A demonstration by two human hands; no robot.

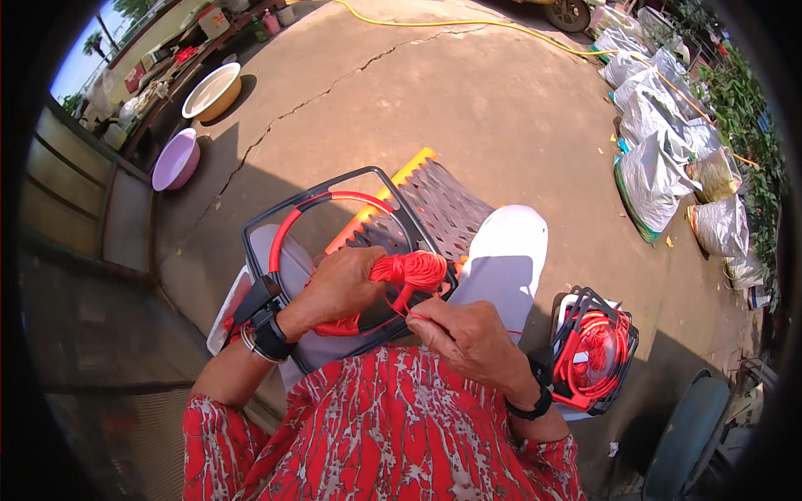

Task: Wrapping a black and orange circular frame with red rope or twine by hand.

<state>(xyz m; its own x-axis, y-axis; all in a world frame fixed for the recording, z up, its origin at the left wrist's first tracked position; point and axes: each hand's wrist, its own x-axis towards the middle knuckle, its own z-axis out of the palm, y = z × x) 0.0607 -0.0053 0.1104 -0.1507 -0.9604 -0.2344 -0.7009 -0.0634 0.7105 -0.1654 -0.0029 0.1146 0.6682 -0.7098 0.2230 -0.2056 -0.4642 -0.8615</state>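
My left hand (347, 282) is closed round a bundle of thin red cord (415, 269), its windings showing beyond my fingers. Close beside it, the fingers of my right hand (468, 334) pinch the red cord just below the bundle; a thin red strand shows past that hand. Across my lap lies a black rectangular frame (380, 172) with a red hoop (291, 225) inside it. Part of the frame and hoop is hidden behind my hands and forearm. Past the frame, a grey mesh (447, 204) with an orange toothed edge (428, 156) rests near my knees.
To my right sits another black frame (628, 338) holding red hoops and cord (595, 351). White sacks (656, 167) line the right side. A purple basin (177, 159) and a yellowish basin (213, 93) stand at the left. A yellow hose (434, 23) crosses the far concrete.
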